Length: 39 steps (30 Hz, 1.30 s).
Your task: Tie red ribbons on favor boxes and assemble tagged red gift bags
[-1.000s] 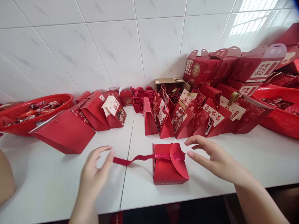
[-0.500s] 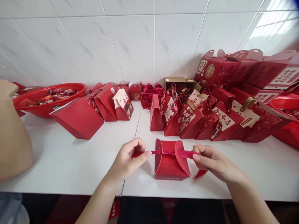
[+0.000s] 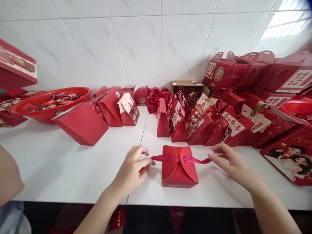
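Note:
A small red gift box (image 3: 179, 178) lies on the white table before me, its two rounded flaps folded over the top. A dark pink ribbon (image 3: 198, 160) runs through the holes in the flaps and out at both sides. My left hand (image 3: 134, 167) pinches the ribbon's left end between thumb and fingers, with a bit of it showing beneath the thumb. At the right end, my right hand (image 3: 230, 165) has its fingers apart, the thumb tip beside or lightly touching the ribbon.
Behind the box stand several red gift bags (image 3: 198, 126). A red basket of sweets (image 3: 48, 112) sits left, near a co-worker's arm (image 3: 9, 177). Bunched red ribbons (image 3: 156, 100) lie by the tiled wall. Larger boxes (image 3: 231, 73) are stacked right, and a printed box (image 3: 292, 156) lies closer.
The left flap has folded inward and both flaps now lie closer together. My right hand has moved right and its fingers have spread. A printed box has appeared at right, another at upper left.

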### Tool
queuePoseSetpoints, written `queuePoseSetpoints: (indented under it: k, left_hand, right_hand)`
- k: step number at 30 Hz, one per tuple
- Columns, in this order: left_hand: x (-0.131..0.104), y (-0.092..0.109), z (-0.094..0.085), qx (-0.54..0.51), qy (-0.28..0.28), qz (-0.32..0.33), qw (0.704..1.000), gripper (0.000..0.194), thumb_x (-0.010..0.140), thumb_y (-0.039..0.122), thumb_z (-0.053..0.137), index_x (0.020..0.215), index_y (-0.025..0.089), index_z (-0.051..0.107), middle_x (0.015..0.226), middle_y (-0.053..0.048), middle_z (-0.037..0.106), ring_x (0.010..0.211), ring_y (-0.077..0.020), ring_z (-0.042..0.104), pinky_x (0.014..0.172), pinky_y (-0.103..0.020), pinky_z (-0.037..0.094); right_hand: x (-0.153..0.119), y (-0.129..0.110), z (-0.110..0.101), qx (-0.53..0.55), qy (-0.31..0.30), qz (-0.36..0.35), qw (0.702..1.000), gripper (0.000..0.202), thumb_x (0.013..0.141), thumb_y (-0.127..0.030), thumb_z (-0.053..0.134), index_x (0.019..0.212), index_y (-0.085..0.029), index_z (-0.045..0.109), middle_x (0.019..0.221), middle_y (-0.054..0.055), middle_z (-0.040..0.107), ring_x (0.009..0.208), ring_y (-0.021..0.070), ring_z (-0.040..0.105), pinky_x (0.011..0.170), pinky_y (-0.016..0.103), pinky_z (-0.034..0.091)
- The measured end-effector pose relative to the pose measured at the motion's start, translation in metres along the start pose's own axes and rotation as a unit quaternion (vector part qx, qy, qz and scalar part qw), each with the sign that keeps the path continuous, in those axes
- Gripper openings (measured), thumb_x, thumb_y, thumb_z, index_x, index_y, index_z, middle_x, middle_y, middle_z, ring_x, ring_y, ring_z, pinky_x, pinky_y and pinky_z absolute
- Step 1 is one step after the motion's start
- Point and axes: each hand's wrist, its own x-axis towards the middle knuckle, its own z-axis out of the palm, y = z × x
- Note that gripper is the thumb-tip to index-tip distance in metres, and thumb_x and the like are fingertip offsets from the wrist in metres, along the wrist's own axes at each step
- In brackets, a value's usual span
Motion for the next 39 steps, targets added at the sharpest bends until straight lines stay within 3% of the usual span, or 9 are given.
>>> queuePoseSetpoints:
  k: [2,7,9,13,17,21,28,35,39]
  left_hand:
    - [-0.011,0.002,-0.001,0.031,-0.004,-0.077,0.997,0.034,0.086,0.010,0.042,0.094,0.020,0.073,0.091,-0.009,0.055,0.087,-0.0237,0.058,0.072,-0.034,0.049]
    - [-0.033,0.020,0.000,-0.118,-0.136,-0.267,0.947,0.038,0.093,0.029,0.046,0.127,0.025,0.063,0.086,-0.005,0.061,0.076,-0.0225,0.060,0.071,-0.033,0.048]
    - [-0.034,0.028,0.006,-0.258,-0.112,-0.324,0.903,0.041,0.093,0.037,0.052,0.133,0.027,0.057,0.085,-0.003,0.063,0.080,-0.0212,0.062,0.075,-0.030,0.048]
    - [-0.018,0.037,0.018,-0.568,0.074,-0.344,0.744,0.029,0.088,0.038,0.066,0.114,0.024,0.065,0.098,-0.005,0.066,0.084,-0.0177,0.063,0.074,-0.027,0.051]
    - [0.003,0.036,0.018,-0.717,0.209,-0.420,0.515,0.010,0.091,0.021,0.061,0.084,0.017,0.068,0.086,-0.006,0.069,0.076,-0.0172,0.068,0.062,-0.025,0.057]
    - [0.008,0.034,0.013,-0.738,0.255,-0.465,0.418,0.017,0.093,0.010,0.054,0.086,0.017,0.069,0.078,-0.003,0.070,0.066,-0.0151,0.070,0.055,-0.024,0.059]
    - [-0.001,0.035,0.009,-0.703,0.295,-0.483,0.430,0.022,0.089,0.004,0.054,0.082,0.016,0.071,0.069,-0.003,0.069,0.064,-0.0166,0.071,0.051,-0.023,0.058]
    - [0.003,0.031,-0.007,-0.591,0.384,-0.272,0.655,0.016,0.070,0.031,0.083,0.077,0.018,0.075,0.071,-0.003,0.073,0.071,-0.0176,0.069,0.058,-0.025,0.060]
    - [0.024,0.042,-0.029,-0.514,0.412,-0.156,0.736,0.011,0.071,0.024,0.083,0.080,0.021,0.076,0.079,-0.001,0.076,0.071,-0.0163,0.069,0.061,-0.025,0.059]
  right_hand:
    - [-0.008,-0.001,0.002,-0.024,0.050,-0.030,0.998,0.047,0.078,-0.068,0.060,0.079,-0.021,0.059,0.082,0.004,0.060,0.075,0.0190,0.055,0.065,0.029,0.046]
    - [-0.035,-0.012,0.015,0.057,-0.239,0.020,0.969,0.051,0.089,-0.064,0.049,0.072,-0.020,0.069,0.061,0.002,0.056,0.057,0.0158,0.050,0.055,0.027,0.044]
    - [-0.042,-0.013,0.030,0.110,-0.238,0.070,0.962,0.043,0.087,-0.062,0.056,0.086,-0.022,0.072,0.065,0.002,0.060,0.058,0.0163,0.053,0.056,0.027,0.046]
    - [-0.045,-0.006,0.065,0.301,-0.055,0.153,0.940,0.050,0.083,-0.059,0.066,0.120,-0.026,0.065,0.079,0.000,0.064,0.063,0.0149,0.056,0.061,0.027,0.050]
    - [-0.039,-0.008,0.086,0.582,0.034,0.138,0.801,0.039,0.077,-0.047,0.078,0.110,-0.030,0.067,0.102,0.001,0.065,0.085,0.0156,0.064,0.065,0.025,0.054]
    - [-0.034,-0.015,0.089,0.674,0.081,0.150,0.719,0.027,0.069,-0.028,0.087,0.090,-0.024,0.071,0.081,-0.004,0.064,0.071,0.0081,0.063,0.060,0.016,0.054]
    - [-0.033,-0.016,0.082,0.691,0.116,0.153,0.697,0.018,0.070,-0.031,0.085,0.077,-0.021,0.071,0.066,-0.004,0.063,0.059,0.0072,0.058,0.050,0.016,0.052]
    - [-0.030,-0.032,0.058,0.484,0.276,-0.041,0.829,0.020,0.074,-0.030,0.083,0.088,-0.020,0.073,0.073,-0.002,0.067,0.055,0.0080,0.060,0.053,0.021,0.052]
    - [-0.024,-0.060,0.034,0.348,0.318,-0.175,0.865,0.019,0.088,-0.037,0.069,0.090,-0.019,0.074,0.079,0.003,0.070,0.068,0.0148,0.067,0.060,0.027,0.056]
